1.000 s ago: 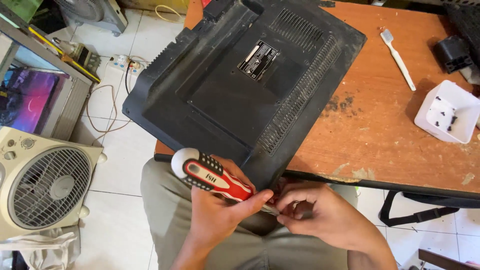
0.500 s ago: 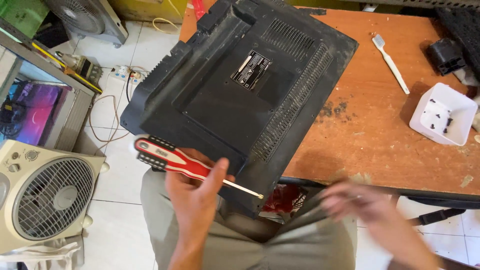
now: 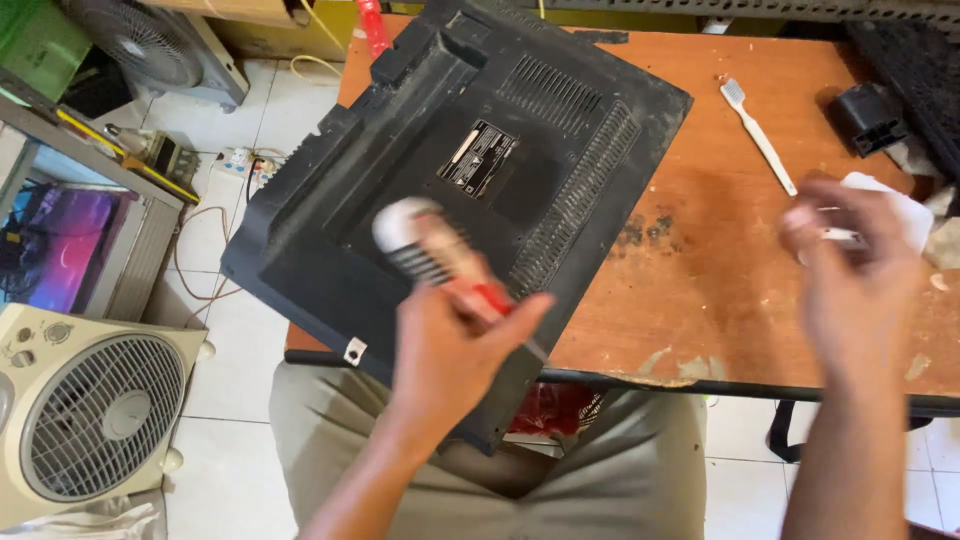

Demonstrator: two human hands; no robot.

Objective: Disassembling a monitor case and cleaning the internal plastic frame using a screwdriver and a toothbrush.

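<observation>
A red-handled screwdriver [image 3: 440, 262] is gripped in the left hand [image 3: 452, 350] over the black back cover [image 3: 470, 190], while the blurred right hand [image 3: 855, 290], grip unclear, is held above the white tray [image 3: 905, 205] on the surface [image 3: 720, 270].

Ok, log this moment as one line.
left hand: holds screwdriver | right hand: over white tray | black back cover: on table

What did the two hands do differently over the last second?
The right hand left the black casing's near edge and swung out over the white tray. The left hand kept the red-handled screwdriver but raised it over the casing. Casing, toothbrush and table stayed put.
</observation>
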